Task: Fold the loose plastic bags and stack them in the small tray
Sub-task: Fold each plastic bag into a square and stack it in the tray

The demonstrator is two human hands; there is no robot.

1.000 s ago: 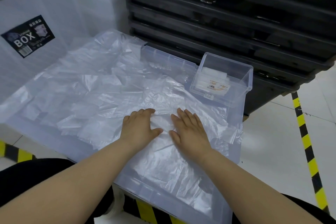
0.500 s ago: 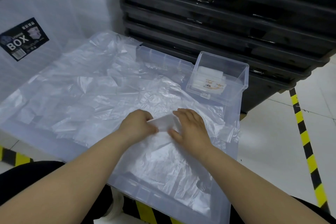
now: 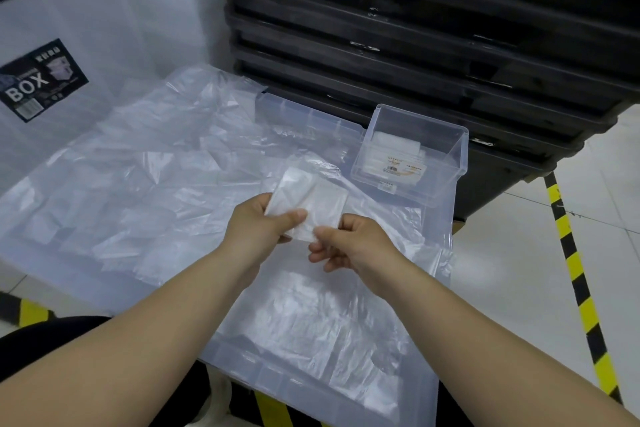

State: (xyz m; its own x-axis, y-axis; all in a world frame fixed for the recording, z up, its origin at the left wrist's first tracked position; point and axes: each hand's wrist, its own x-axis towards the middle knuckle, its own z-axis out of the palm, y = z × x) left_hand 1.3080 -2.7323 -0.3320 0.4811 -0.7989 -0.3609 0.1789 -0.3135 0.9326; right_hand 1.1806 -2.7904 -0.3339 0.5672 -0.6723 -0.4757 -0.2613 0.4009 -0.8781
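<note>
A folded clear plastic bag (image 3: 311, 199) is lifted above the pile, a small flat rectangle. My left hand (image 3: 258, 227) grips its left edge, thumb on top. My right hand (image 3: 349, 241) pinches its lower right corner with thumb and fingertip, the other fingers curled below. Loose crumpled plastic bags (image 3: 145, 184) spread over a large clear lid (image 3: 263, 374). The small clear tray (image 3: 446, 184) stands at the lid's far right corner, with folded bags (image 3: 394, 146) lying inside it.
A stack of black crates (image 3: 415, 28) rises right behind the tray. A translucent white storage box with a "BOX" label (image 3: 38, 83) stands at the left. Yellow-black floor tape (image 3: 575, 270) runs along the white tiles on the right.
Both hands went from pressing flat on the bag to gripping the folded bag and lifting it off the pile, up toward the tray.
</note>
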